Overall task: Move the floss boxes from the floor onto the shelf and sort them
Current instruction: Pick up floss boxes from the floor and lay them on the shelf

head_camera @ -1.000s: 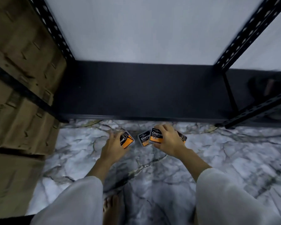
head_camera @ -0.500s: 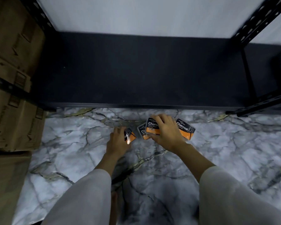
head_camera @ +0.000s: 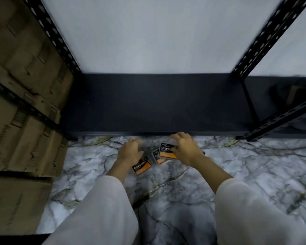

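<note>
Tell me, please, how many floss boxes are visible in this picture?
3 clearly. One floss box lies on the marble floor by the left hand; a second box is under the right hand; a third box lies between them. More may hide beneath the right hand.

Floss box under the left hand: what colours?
Black top with white "Charcoal" lettering, orange bottom band on the floss box; head view.

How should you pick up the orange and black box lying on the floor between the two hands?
That middle floss box lies flat on the marble floor, partly under the box the right hand holds. Probably best to come from above on its near, uncovered end and pinch the two thin side edges, since the flat face gives fingers nothing to grip.
</note>
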